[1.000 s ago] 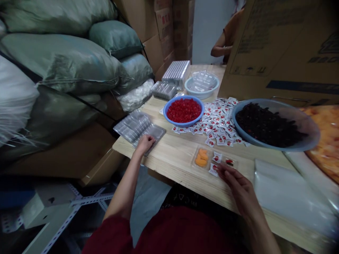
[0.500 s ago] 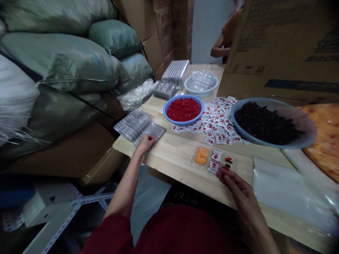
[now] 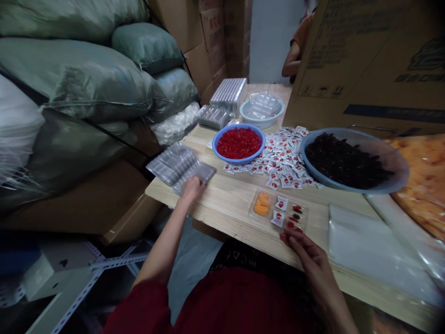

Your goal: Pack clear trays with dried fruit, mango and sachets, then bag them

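Observation:
My left hand [image 3: 192,189] is closed at the near edge of a clear plastic tray [image 3: 205,172], at the end of a row of leaning clear trays [image 3: 174,162]. Its fingertips grip that edge. On the table before me lies a filled clear tray [image 3: 252,211], holding orange pieces [image 3: 262,204], two small white sachets [image 3: 281,203] with red print, and small red and dark pieces [image 3: 296,216]. My right hand [image 3: 310,256] is at this tray's near right edge, thumb and fingers pinched together beside the red pieces. What is between those fingertips is hidden.
Behind are a blue bowl of red pieces [image 3: 239,144], a heap of sachets [image 3: 283,150] and a large bowl of dark pieces [image 3: 347,160]. Plastic sheets [image 3: 361,236] lie right. A cardboard box [image 3: 375,65] stands behind; sacks [image 3: 90,74] line the left. Another person's arm [image 3: 292,60] shows.
My right hand has drawn slightly toward me, and more red pieces now show in the tray's right compartment. My left hand has turned slightly at the clear tray's edge.

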{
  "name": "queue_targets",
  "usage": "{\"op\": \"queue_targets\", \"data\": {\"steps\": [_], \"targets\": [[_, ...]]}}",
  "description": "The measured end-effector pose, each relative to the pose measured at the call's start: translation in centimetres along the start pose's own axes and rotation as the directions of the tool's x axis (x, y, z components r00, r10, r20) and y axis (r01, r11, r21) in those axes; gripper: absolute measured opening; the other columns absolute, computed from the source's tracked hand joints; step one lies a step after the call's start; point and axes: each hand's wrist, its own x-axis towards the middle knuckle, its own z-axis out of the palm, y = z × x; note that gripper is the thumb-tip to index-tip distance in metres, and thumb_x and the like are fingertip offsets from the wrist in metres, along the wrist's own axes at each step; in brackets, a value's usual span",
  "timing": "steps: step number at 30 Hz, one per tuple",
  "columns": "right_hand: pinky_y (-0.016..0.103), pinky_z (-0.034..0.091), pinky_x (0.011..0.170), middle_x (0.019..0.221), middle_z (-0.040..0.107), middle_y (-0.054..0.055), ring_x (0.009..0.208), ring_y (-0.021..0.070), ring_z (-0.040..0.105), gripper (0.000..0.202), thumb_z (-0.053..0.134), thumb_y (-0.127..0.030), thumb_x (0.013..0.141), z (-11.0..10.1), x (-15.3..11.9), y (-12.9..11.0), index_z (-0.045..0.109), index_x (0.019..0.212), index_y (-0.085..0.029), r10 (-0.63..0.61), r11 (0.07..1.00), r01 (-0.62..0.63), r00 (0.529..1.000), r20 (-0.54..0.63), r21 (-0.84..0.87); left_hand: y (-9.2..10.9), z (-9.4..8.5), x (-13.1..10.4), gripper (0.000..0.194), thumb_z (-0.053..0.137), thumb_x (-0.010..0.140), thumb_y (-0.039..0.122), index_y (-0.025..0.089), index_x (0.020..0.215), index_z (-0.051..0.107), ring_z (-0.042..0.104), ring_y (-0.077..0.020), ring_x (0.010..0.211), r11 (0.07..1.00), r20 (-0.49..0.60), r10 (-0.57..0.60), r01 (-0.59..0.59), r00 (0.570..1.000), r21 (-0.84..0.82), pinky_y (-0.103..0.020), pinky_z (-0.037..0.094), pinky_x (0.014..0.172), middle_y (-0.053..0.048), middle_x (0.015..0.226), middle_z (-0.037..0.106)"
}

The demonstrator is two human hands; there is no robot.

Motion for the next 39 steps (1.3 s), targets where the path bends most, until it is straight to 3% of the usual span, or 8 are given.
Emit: {"op": "queue_targets", "data": {"steps": [4, 9, 16, 22, 27, 32, 36, 39], "targets": [[0.048, 0.033, 0.116, 0.112, 0.075, 0.008, 0.121, 0.0304, 0.062, 0.049, 0.078, -0.057, 0.074, 0.2, -0.2, -0.2, 0.074, 0.111, -0.025, -0.024, 0.999, 0.024, 1.0, -0.01, -0.026, 0.0, -0.5, -0.6, 0.018, 0.056, 0.081, 0.03, 0.017, 0.078, 0.068, 0.062, -0.0236, 0.081, 1.0, -0.011, 0.023, -0.023, 1.0, -0.005, -0.03, 0.04, 0.071, -0.011, 0.08, 0.07], [0.048, 0.038, 0.113, 0.11, 0.075, 0.009, 0.117, 0.0313, 0.064, 0.048, 0.079, -0.058, 0.071, 0.6, -0.4, -0.5, 0.076, 0.106, -0.025, -0.052, 0.998, 0.052, 0.999, 0.0, -0.039, -1.9, -0.9, -0.2, 0.019, 0.056, 0.08, 0.031, 0.017, 0.075, 0.067, 0.058, -0.0186, 0.069, 0.992, 0.024, 0.063, -0.059, 0.998, -0.115, -0.028, 0.038, 0.064, -0.003, 0.07, 0.065], [0.045, 0.041, 0.11, 0.11, 0.075, 0.008, 0.115, 0.0303, 0.064, 0.048, 0.077, -0.059, 0.072, 1.1, -0.3, -0.7, 0.076, 0.107, -0.026, -0.053, 0.993, 0.054, 0.999, 0.011, -0.103, -3.0, -0.2, 1.6, 0.03, 0.063, 0.072, 0.045, 0.015, 0.068, 0.065, 0.047, -0.0113, 0.047, 0.948, 0.165, 0.018, 0.036, 0.986, -0.316, -0.024, 0.035, 0.05, 0.003, 0.051, 0.055], [0.044, 0.04, 0.111, 0.112, 0.075, 0.008, 0.118, 0.0307, 0.062, 0.051, 0.078, -0.061, 0.07, 1.1, -0.1, -0.9, 0.077, 0.105, -0.025, -0.039, 0.992, 0.039, 0.999, -0.004, -0.122, -2.9, -0.3, 1.8, 0.029, 0.062, 0.073, 0.043, 0.016, 0.064, 0.062, 0.047, -0.0121, 0.048, 0.951, 0.169, -0.011, 0.063, 0.985, -0.302, -0.024, 0.036, 0.051, 0.002, 0.051, 0.054], [0.046, 0.039, 0.112, 0.111, 0.075, 0.008, 0.119, 0.0315, 0.062, 0.052, 0.078, -0.062, 0.068, 1.4, 0.2, -1.1, 0.076, 0.105, -0.025, -0.018, 0.993, 0.018, 1.0, 0.001, -0.115, -1.2, 0.2, 0.9, 0.017, 0.06, 0.076, 0.03, 0.017, 0.066, 0.064, 0.062, -0.0228, 0.074, 0.991, 0.072, -0.019, 0.028, 0.997, -0.129, -0.03, 0.042, 0.067, -0.007, 0.068, 0.066], [0.045, 0.04, 0.11, 0.111, 0.075, 0.008, 0.117, 0.0306, 0.062, 0.049, 0.077, -0.06, 0.072, 1.0, 0.2, -0.2, 0.075, 0.107, -0.026, -0.056, 0.991, 0.058, 0.998, 0.02, -0.121, 0.4, 0.7, -0.6, 0.01, 0.059, 0.08, 0.022, 0.015, 0.084, 0.065, 0.063, -0.03, 0.097, 0.999, -0.016, 0.022, -0.022, 1.0, -0.024, -0.035, 0.042, 0.082, -0.017, 0.098, 0.068], [0.047, 0.04, 0.11, 0.11, 0.075, 0.008, 0.115, 0.0313, 0.063, 0.048, 0.076, -0.059, 0.074, 0.6, 0.1, 0.3, 0.075, 0.108, -0.025, -0.068, 0.987, 0.073, 0.997, 0.043, -0.145, 0.5, -1.8, -2.4, 0.018, 0.045, 0.092, 0.024, 0.016, 0.099, 0.059, 0.06, -0.028, 0.099, 0.997, -0.144, 0.07, -0.075, 0.987, -0.026, -0.037, 0.043, 0.087, -0.016, 0.104, 0.064], [0.047, 0.037, 0.112, 0.112, 0.074, 0.008, 0.117, 0.0296, 0.062, 0.044, 0.074, -0.055, 0.078, 2.5, 0.8, -0.4, 0.074, 0.109, -0.025, -0.129, 0.986, 0.132, 0.991, 0.039, -0.098, 2.6, -4.2, -5.8, 0.02, 0.038, 0.098, 0.028, 0.019, 0.097, 0.055, 0.058, -0.0237, 0.094, 0.963, -0.328, 0.174, -0.23, 0.928, -0.138, -0.035, 0.043, 0.088, -0.011, 0.098, 0.061]]}}
